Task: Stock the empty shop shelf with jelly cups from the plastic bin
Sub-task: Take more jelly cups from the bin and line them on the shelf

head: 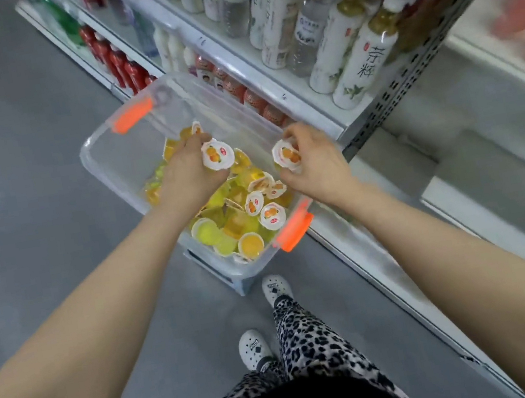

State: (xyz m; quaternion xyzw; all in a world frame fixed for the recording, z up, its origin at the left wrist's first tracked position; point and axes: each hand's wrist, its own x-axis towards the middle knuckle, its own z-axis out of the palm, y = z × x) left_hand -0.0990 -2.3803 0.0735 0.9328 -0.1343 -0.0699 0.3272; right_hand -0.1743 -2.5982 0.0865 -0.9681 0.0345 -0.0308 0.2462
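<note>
Over the grey floor [7, 179], hard against the front of a white shelf unit [271, 72], a clear plastic bin [92, 154] stands with its long axis running from upper left to lower right, parallel to the shelf edge. An orange latch [132, 114] marks its far short end and another orange latch [294, 230] marks the near one. A pale blue support [244, 285] shows under the near corner.

A loose heap of jelly cups [240, 220], yellow, orange and green, lies in the bin's near half, some with the lid up, some on their sides. The left grip [187, 173] is above the heap, its fingers curled round a jelly cup [217, 156]. That cup's printed foil lid faces up at the camera, so its short axis points up out of the bin. The right grip [313, 159] is over the bin's shelf-side rim and pinches a second jelly cup [288, 156], whose lid is tilted up and towards the left grip. The two held cups are near each other but apart.

Tall bottles [355, 54] fill the shelf above, and red-capped bottles [113, 60] line a lower one. Leopard-print trousers [312, 340] and white shoes [255, 349] show below.
</note>
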